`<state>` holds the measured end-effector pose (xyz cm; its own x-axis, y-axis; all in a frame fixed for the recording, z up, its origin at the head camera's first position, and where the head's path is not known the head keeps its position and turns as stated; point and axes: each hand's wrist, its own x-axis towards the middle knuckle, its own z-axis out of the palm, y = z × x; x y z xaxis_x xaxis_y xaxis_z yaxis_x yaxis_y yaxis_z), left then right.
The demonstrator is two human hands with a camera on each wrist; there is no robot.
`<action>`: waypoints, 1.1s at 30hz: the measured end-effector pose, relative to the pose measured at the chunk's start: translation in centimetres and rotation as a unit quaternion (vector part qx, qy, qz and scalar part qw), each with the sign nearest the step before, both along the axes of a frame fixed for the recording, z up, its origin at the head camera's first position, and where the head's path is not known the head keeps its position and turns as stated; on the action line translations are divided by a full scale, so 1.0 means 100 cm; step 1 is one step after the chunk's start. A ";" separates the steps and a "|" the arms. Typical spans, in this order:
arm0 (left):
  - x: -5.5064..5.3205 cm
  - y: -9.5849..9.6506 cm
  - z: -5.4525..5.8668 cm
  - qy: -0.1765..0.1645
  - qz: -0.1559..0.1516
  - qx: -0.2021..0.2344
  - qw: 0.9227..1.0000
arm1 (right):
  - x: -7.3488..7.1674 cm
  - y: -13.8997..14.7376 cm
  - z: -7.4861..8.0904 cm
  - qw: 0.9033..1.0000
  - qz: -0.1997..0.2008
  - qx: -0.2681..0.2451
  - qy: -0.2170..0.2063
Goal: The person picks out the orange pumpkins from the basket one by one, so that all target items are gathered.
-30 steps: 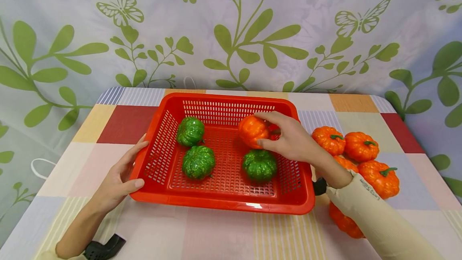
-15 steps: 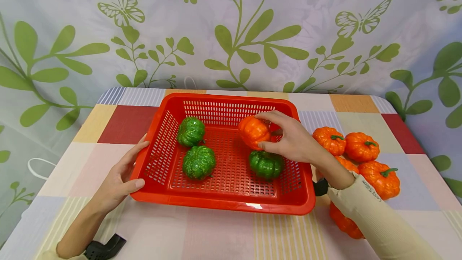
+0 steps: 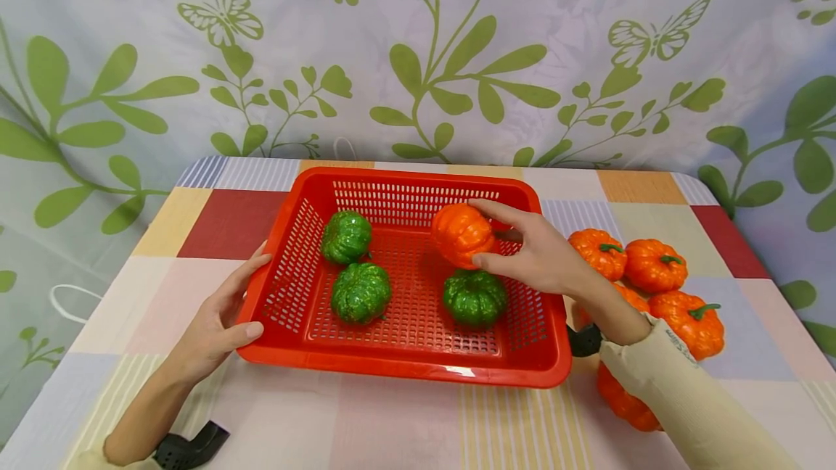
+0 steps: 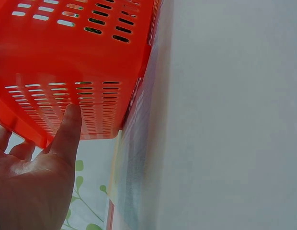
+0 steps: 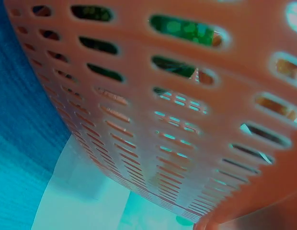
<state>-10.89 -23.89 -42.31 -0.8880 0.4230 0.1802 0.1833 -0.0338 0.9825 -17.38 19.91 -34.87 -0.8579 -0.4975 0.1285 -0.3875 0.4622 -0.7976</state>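
My right hand (image 3: 535, 249) holds a small glossy orange pumpkin (image 3: 460, 234) between thumb and fingers, inside the red plastic basket (image 3: 398, 372). Just in front of it, partly overlapped by it in the head view, sits a green pumpkin (image 3: 474, 301). Two more green pumpkins, a rear one (image 3: 346, 236) and a nearer one (image 3: 361, 293), stand in the basket's left half. Outside the basket's left end, my left hand (image 3: 212, 325) rests with its thumb at the rim. In the left wrist view, one straight finger (image 4: 69, 129) touches the slotted outer wall. The right wrist view shows mostly basket wall (image 5: 139, 143), hiding the grip.
Several orange pumpkins, among them a rear one (image 3: 655, 265) and a stemmed one (image 3: 689, 321), lie right of the basket, partly behind the right forearm. A patchwork cloth (image 3: 392, 426) covers the table. A leaf-patterned curtain (image 3: 366, 56) hangs behind.
The green pumpkin below my right hand shifted right, then slightly back left. The held orange pumpkin has turned a little and moved slightly. The left hand and basket stay put.
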 end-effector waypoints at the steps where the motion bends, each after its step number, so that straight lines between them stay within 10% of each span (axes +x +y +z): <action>1: 0.000 0.000 0.000 0.001 -0.003 0.002 1.000 | 0.001 0.001 0.001 1.000 -0.001 -0.003 -0.004; 33: -0.003 0.000 0.001 0.021 -0.005 0.011 1.000 | 0.047 0.021 0.022 0.998 -0.011 -0.063 -0.022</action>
